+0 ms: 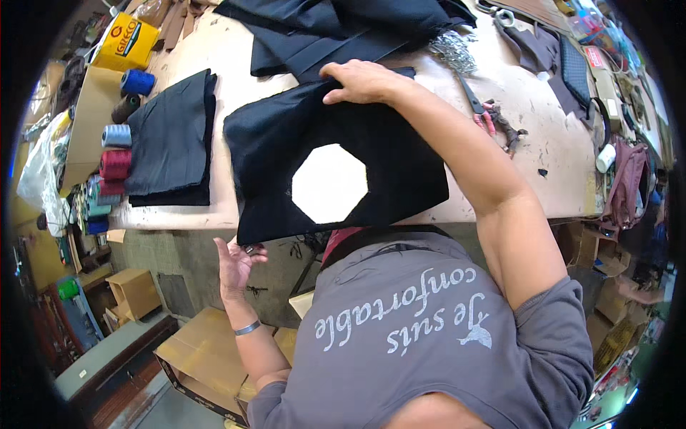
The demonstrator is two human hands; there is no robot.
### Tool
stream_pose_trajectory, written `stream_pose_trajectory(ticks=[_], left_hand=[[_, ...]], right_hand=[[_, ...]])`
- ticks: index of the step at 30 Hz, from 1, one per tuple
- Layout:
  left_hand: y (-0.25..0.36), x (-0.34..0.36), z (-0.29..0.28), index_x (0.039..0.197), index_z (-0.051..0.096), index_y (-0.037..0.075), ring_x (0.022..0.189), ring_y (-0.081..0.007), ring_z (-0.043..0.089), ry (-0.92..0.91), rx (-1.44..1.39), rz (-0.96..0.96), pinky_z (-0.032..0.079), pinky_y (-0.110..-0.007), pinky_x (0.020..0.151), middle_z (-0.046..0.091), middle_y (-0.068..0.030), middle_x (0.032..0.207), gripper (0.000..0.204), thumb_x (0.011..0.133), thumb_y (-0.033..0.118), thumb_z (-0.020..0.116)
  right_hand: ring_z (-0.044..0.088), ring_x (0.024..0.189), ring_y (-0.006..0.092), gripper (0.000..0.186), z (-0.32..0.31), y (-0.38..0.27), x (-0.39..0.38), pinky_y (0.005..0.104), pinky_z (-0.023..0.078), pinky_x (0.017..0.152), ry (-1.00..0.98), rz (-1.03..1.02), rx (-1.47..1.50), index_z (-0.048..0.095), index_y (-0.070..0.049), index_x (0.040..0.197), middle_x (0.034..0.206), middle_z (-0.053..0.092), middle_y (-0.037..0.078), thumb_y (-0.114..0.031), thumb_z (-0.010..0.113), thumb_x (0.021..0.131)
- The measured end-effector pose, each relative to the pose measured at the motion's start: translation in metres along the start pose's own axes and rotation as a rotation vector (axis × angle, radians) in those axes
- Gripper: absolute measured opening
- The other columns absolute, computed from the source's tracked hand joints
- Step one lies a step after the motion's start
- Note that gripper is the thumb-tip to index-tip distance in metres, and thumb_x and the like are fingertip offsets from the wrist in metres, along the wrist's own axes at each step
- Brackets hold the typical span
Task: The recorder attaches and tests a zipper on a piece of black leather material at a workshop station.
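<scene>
A black cloth piece [400, 164] with a white octagon [330, 184] showing in it lies across the table's near edge. Its left part is raised in a soft fold. My right hand [363, 80] rests at its upper edge, thumb and forefinger spread apart on the fabric. Below the cloth's lower left corner is my left hand [241, 266], palm up, the thumb out and the fingers partly curled. It is open, with a small shiny thing at its fingers that I cannot make out. Whether those fingertips touch the cloth is hidden.
Folded black cloth [171, 143] lies to the left, beside thread spools [116, 136] and a yellow box [125, 43]. More dark cloth [343, 32] is heaped at the back. Scissors [477, 107] lie at right. Cardboard boxes [214, 350] stand below the table [557, 186].
</scene>
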State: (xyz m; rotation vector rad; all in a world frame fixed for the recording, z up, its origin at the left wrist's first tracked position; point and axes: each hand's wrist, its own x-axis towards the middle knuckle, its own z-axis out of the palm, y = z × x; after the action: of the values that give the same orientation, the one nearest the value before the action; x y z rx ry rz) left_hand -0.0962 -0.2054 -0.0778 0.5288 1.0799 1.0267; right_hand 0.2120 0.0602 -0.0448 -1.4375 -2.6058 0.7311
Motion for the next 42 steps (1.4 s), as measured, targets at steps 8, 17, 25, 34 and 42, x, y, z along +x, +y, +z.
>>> stream_pose_trajectory(ticks=[8, 17, 25, 34, 42], left_hand=[[-0.028, -0.015, 0.046, 0.088, 0.064, -0.001, 0.072, -0.0116, 0.059, 0.035, 0.435, -0.209, 0.048, -0.027, 0.069, 0.063, -0.0023, 0.077, 0.019, 0.084, 0.018, 0.062], [0.023, 0.010, 0.111, 0.113, 0.058, 0.006, 0.119, -0.0312, 0.044, 0.470, 1.398, 0.642, 0.036, -0.040, 0.097, 0.050, -0.0130, 0.123, 0.035, 0.078, 0.009, 0.062], [0.060, 0.064, 0.146, 0.091, 0.059, 0.002, 0.083, -0.0289, 0.060, 0.072, 1.481, 0.656, 0.047, -0.035, 0.073, 0.062, -0.0123, 0.089, 0.019, 0.077, 0.012, 0.066], [0.096, 0.112, 0.116, 0.091, 0.060, 0.003, 0.079, -0.0322, 0.061, 0.130, 1.678, 0.667, 0.046, -0.037, 0.070, 0.063, -0.0167, 0.084, 0.019, 0.082, 0.020, 0.060], [0.047, 0.187, 0.087, 0.091, 0.057, 0.004, 0.080, -0.0315, 0.061, 0.197, 1.643, 0.712, 0.046, -0.038, 0.071, 0.063, -0.0139, 0.085, 0.021, 0.084, 0.024, 0.059]], right_hand=[[0.057, 0.100, 0.0326, 0.039, -0.008, 0.039, -0.024, 0.0401, 0.045, 0.083, -0.205, -0.011, -0.039, 0.057, -0.007, 0.105, 0.101, 0.062, 0.017, -0.018, 0.068, 0.069], [0.054, 0.095, 0.0351, 0.028, -0.012, -0.013, -0.077, 0.0424, 0.043, 0.080, -0.021, -0.494, 0.159, 0.049, -0.001, 0.094, 0.093, 0.056, 0.016, 0.000, 0.060, 0.068], [0.061, 0.084, 0.0329, 0.029, -0.056, -0.015, -0.109, 0.0415, 0.049, 0.072, -0.060, -0.399, 0.056, 0.054, -0.002, 0.101, 0.085, 0.062, 0.018, -0.016, 0.065, 0.077], [0.060, 0.088, 0.0252, 0.034, -0.050, 0.074, -0.069, 0.0338, 0.046, 0.080, -0.092, 0.022, 0.435, 0.059, -0.001, 0.103, 0.092, 0.064, 0.017, -0.013, 0.067, 0.073], [0.058, 0.100, 0.0339, 0.040, 0.006, 0.090, -0.061, 0.0393, 0.044, 0.086, 0.224, 0.431, 0.204, 0.059, -0.004, 0.108, 0.103, 0.062, 0.020, -0.023, 0.064, 0.073]])
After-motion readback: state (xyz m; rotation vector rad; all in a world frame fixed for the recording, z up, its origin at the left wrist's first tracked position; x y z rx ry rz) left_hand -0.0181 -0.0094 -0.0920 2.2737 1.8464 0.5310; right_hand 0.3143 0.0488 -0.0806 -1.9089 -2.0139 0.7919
